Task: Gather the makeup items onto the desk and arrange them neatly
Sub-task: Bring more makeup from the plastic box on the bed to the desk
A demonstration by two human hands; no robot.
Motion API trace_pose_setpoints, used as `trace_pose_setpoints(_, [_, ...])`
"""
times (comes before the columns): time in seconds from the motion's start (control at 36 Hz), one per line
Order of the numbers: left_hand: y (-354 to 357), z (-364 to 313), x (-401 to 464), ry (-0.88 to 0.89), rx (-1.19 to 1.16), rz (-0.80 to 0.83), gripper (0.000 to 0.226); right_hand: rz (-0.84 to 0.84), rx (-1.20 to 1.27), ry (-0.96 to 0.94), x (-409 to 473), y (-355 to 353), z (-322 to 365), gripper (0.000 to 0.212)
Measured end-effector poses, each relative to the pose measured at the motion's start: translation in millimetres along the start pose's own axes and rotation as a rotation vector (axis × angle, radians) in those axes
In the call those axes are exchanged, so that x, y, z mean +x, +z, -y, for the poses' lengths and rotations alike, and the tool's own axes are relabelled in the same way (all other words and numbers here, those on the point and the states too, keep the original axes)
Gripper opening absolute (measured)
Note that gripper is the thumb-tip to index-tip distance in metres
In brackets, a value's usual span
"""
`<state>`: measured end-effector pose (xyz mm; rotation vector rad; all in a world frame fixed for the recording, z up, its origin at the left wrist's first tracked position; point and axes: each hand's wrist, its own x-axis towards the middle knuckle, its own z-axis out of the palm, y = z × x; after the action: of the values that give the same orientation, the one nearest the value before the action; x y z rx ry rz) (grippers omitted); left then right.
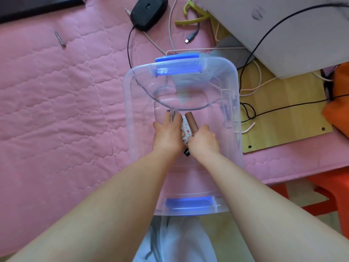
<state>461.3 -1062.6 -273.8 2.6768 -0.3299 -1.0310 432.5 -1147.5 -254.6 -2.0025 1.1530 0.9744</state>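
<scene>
bin [130,114]: clear glossy plastic, blue plastic handles [177,58] | cover [56,95]: pink quilted cloth, matt | board [294,118]: pale smooth wood | mouse [149,12]: black matt plastic | tube [191,121]: brown, satin

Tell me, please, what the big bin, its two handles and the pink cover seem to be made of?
Bin: looks like clear, glossy plastic; the cables and both hands show through its walls.
Handles: opaque blue plastic, smooth, with a slight shine.
Pink cover: seems a soft quilted fabric, matte; stitched wavy lines puff its surface.
</scene>
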Motion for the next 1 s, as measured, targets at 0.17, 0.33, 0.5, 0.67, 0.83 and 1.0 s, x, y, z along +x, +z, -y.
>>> trace_pose_setpoints(0.17, [0.4, -1.8, 5.9, 0.005, -0.047, -0.029, 0.056, 0.072, 0.163, 0.103, 8.3, 3.7, -4.8, 0.05])
trace_pose_setpoints(0.33, [-0.5, -1.6, 7.7, -0.004, -0.062, -0.001, 0.067, 0.1, 0.28, 0.163, 8.8, 8.0, -3.1, 0.043])
trace_pose_setpoints(0.5, [-18.7, -6.0, -3.7, -0.113, -0.171, 0.047, 0.074, 0.092, 0.316, 0.124, -9.6, -4.1, 3.9, 0.048])
trace_pose_setpoints(0.67, [-56.2, -17.1, -35.9, -0.016, -0.238, 0.005, 0.063, 0.05, 0.43, 0.051, -52.4, -28.9, 9.0, 0.028])
trace_pose_setpoints(0.83, [-116.1, -19.5, -86.7, 0.03, -0.258, -0.104, 0.061, 0.099, 0.534, -0.11, -112.6, -59.4, 22.6, 0.019])
trace_pose_setpoints(1.0, [-174.9, 1.2, -151.5, -0.037, -0.308, -0.219, 0.058, 0.111, 0.408, -0.303, -178.8, -69.5, 52.8, 0.012])
